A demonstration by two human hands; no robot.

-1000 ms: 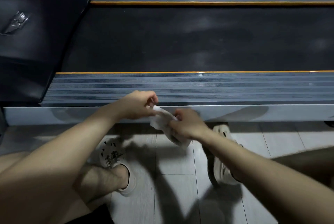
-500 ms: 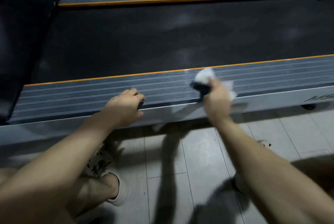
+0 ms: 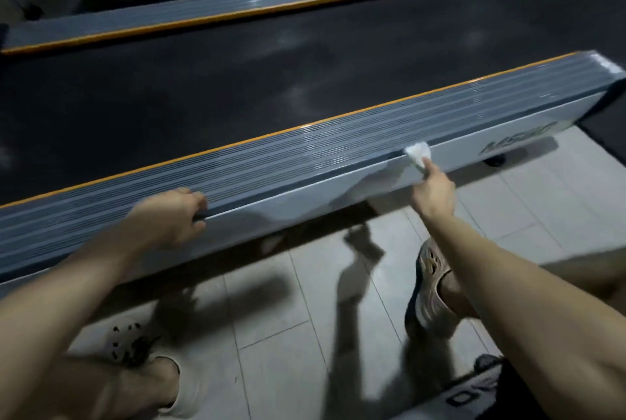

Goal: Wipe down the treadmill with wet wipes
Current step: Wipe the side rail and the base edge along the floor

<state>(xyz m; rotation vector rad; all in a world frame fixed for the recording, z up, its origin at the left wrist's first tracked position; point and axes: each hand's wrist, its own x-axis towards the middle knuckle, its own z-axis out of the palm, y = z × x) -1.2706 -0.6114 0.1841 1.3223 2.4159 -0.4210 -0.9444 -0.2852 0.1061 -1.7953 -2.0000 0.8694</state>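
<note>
Treadmill (image 3: 457, 138) lies low on the tiled floor (image 3: 288, 301), running left to right across the view; the person crouches at its near side.

Hands: well apart. Left hand (image 3: 172, 216) grips the outer edge of the near rail (image 3: 271, 162), fingers curled over the top, apparently as a brace. Right hand (image 3: 435, 194) pinches a crumpled white wipe (image 3: 417, 152) and presses it against the seam where the rail meets the pale side panel (image 3: 338, 192), toward the right end.

Progress (judgement): the step in hand is the near rail edge and side panel. No wet streak is visible, so I cannot tell which stretch is already wiped. The panel to the right of the wipe, up to the blurred logo, looks left to do.

Appearance, going farther: the near rail is grey and ribbed, with glossy highlights and an orange strip along its inner edge. The belt (image 3: 338, 57) is dark, with pale cloudy patches: dust or reflections, cannot tell. It is probably unwiped. The far rail (image 3: 237, 9) matches the near one, and nothing touches it.
</note>
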